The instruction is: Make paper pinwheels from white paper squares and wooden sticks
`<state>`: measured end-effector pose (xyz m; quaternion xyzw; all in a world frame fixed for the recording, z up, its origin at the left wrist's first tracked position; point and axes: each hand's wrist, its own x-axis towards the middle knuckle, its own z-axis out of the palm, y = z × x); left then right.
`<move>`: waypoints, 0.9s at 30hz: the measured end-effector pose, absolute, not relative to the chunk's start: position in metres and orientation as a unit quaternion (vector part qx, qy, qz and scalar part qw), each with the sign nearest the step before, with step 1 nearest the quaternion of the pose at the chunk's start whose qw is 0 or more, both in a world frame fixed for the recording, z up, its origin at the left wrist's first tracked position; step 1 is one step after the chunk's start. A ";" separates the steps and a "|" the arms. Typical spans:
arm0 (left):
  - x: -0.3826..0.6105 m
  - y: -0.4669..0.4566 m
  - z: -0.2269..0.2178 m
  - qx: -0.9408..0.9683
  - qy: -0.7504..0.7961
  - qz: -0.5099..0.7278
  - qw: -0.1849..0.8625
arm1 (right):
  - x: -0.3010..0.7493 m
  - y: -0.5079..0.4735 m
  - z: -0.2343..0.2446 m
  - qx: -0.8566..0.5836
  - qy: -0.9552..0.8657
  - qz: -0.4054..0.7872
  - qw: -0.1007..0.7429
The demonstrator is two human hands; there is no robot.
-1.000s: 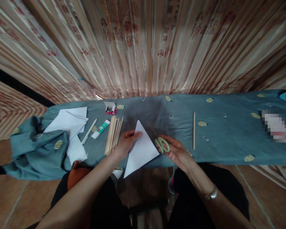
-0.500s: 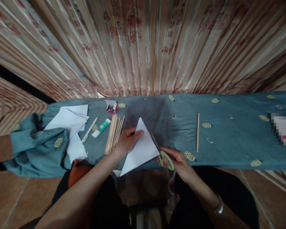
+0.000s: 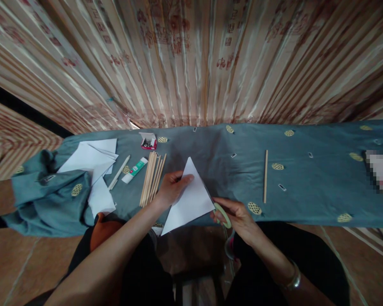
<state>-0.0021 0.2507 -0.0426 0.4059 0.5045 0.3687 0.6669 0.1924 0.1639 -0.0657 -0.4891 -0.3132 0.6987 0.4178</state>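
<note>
A white triangle of paper (image 3: pixel 193 202) is pinched in my left hand (image 3: pixel 174 187), thumb on top, its peak pointing away from me. My right hand (image 3: pixel 234 214) is closed round the pale green handles of a pair of scissors (image 3: pixel 222 215). The scissors meet the paper's right edge near its lower right corner, and their blades are mostly hidden by the sheet. Left of my left hand lies a row of several thin wooden sticks (image 3: pixel 150 180).
A glue tube (image 3: pixel 135 170), a white pen (image 3: pixel 119 172), a small box of metal bits (image 3: pixel 148 141) and white paper sheets (image 3: pixel 92 157) lie on the left. One wooden stick (image 3: pixel 265 176) lies on the right of the green cloth (image 3: pixel 309 191). A curtain (image 3: pixel 194 63) hangs behind.
The scissor blades, visible along the paper's right edge before, are now mostly out of sight, and the handles have moved slightly left. My left hand keeps its hold on the paper.
</note>
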 end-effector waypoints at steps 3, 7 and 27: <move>-0.002 0.251 -0.044 0.407 0.508 0.370 0.663 | 0.191 0.164 -0.066 -0.491 -0.317 0.694 0.421; -0.001 0.251 -0.044 0.398 0.504 0.371 0.671 | 0.189 0.163 -0.068 -0.492 -0.308 0.694 0.427; 0.001 0.244 -0.042 0.350 0.497 0.318 0.728 | 0.189 0.160 -0.073 -0.480 -0.354 0.661 0.455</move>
